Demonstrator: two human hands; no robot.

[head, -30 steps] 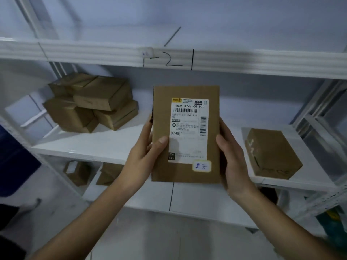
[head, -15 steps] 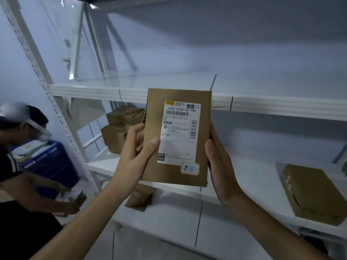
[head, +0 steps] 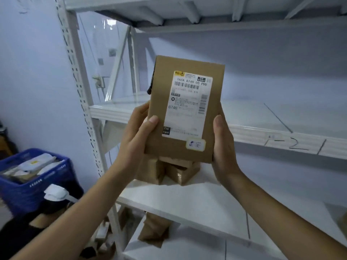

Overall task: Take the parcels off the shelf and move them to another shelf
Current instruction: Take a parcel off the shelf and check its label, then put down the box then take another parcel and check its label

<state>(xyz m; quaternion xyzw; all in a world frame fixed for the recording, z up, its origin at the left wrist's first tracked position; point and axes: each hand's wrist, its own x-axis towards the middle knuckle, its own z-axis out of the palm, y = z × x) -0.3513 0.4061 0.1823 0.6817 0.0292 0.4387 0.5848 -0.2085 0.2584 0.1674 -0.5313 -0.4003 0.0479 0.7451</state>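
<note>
Hands raised | left hand (head: 138, 135), right hand (head: 223, 141) grip closed on upright parcel (head: 185, 109) (label facing camera)

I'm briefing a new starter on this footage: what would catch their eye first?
First, the flat brown cardboard parcel with a white shipping label, held upright at the centre of the view between the left hand and the right hand, in front of the white metal shelf marked "2". Next, the blue plastic crate full of packages at lower left, beside the rack.
</note>
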